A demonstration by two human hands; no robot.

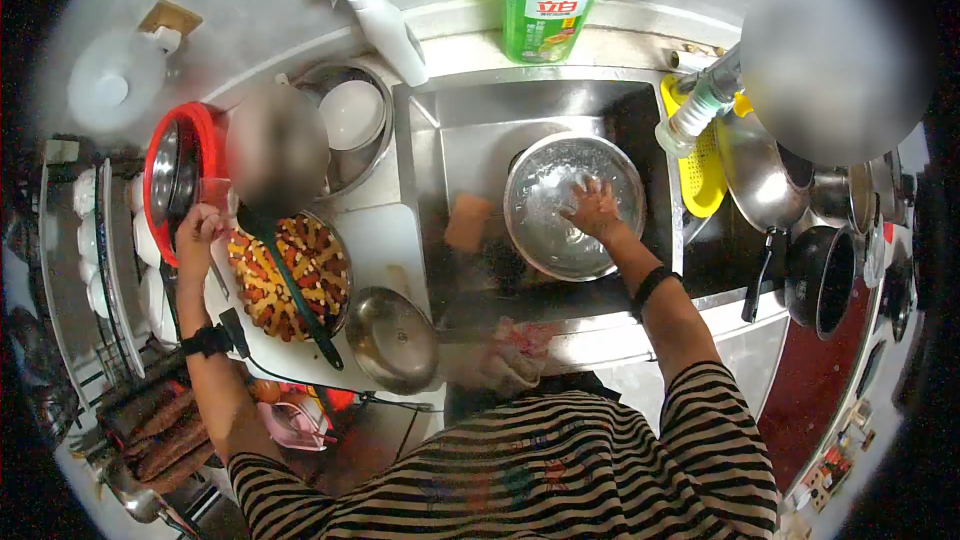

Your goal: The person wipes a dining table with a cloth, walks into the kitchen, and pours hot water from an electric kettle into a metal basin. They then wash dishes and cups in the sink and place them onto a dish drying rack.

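Note:
My right hand is spread with fingers apart over a steel bowl in the sink; water and splashes show inside the bowl. My left hand is closed at the left counter, beside a pan of chopped orange and yellow pieces. A small translucent object touches or stands just behind the left fingers; its kind is unclear. Across the pan lies a dark green spatula. Near the pan, a shallow steel bowl sits on the white cutting board.
The steel sink holds an orange-brown sponge. Behind it stand a green detergent bottle and a white spray bottle. Right are a faucet, a yellow strainer and several pans. A red basin is left.

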